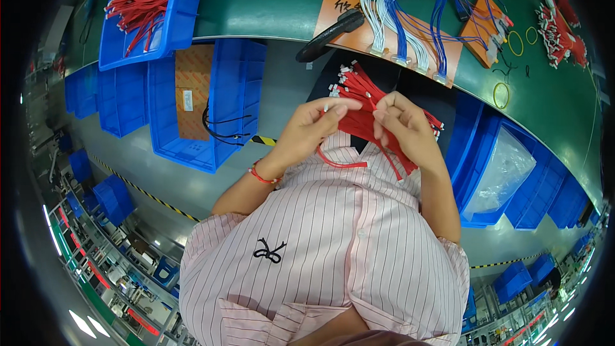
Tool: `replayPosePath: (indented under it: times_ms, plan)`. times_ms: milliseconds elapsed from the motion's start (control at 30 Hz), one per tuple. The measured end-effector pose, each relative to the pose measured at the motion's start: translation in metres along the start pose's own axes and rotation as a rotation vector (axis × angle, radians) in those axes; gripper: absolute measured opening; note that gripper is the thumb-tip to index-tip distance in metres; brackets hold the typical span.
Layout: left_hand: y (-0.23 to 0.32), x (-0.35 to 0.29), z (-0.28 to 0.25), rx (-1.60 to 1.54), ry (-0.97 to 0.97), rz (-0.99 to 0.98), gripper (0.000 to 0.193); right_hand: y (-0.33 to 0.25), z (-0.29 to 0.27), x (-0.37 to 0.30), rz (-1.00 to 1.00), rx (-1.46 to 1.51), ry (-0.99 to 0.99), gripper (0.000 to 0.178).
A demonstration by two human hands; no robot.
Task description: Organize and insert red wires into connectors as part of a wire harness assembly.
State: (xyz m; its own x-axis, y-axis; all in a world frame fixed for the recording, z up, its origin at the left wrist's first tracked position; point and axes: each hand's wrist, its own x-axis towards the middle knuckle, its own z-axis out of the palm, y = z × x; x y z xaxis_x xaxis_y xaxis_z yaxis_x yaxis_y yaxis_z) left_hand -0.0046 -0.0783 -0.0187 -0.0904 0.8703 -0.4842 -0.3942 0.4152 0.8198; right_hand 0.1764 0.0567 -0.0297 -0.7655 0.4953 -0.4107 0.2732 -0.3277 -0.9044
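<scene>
My left hand (pixel 314 127) is closed, thumb against forefinger, on a short red cable (pixel 343 165). That cable's white tip pokes up by the thumb, and its tail loops down over my striped shirt. Close on the right, my right hand (pixel 409 125) has its fingers curled and pinched at a strand of red cable. A bundle of red cables (pixel 359 125) with white connectors lies on my lap, behind and under both hands. The fingers partly hide the bundle.
The green workbench (pixel 262 0) ahead carries an orange board (pixel 330 9) with white and blue wires (pixel 400 13), a black-handled tool (pixel 330 37) and more red cables (pixel 562 35). A blue bin of red cables (pixel 182 6) stands left; blue bins (pixel 243 90) sit below.
</scene>
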Motion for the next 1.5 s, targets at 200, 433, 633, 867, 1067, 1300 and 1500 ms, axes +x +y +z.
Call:
replayPosePath:
  times_ms: [200, 433, 633, 867, 1067, 1300, 1500]
  plan:
    - [0.004, 0.018, 0.025, 0.046, 0.009, 0.081, 0.034, -0.020, -0.002, -0.012, 0.240, 0.338, -0.137, 0.011]
    - [0.000, 0.032, 0.023, -0.151, -0.081, 0.033, 0.025, 0.000, -0.001, -0.018, 0.006, 0.096, -0.018, 0.009]
    - [0.022, 0.033, 0.024, -0.517, -0.001, 0.153, 0.025, -0.013, -0.034, -0.044, 0.033, 0.175, -0.012, 0.019]
    - [0.022, 0.045, 0.034, -0.255, 0.072, 0.224, 0.024, 0.014, -0.059, -0.056, -0.078, 0.142, 0.052, 0.020]
    - [0.023, 0.051, 0.036, -0.149, 0.169, 0.314, 0.028, 0.009, -0.040, -0.048, -0.148, -0.562, 0.178, 0.026]
    - [0.031, 0.053, 0.036, -0.178, 0.197, 0.235, 0.026, 0.004, -0.029, -0.045, -0.238, -0.826, 0.315, 0.015]
    - [0.034, 0.055, 0.035, -0.154, 0.211, 0.243, 0.024, 0.005, -0.029, -0.046, -0.286, -1.056, 0.266, 0.011]
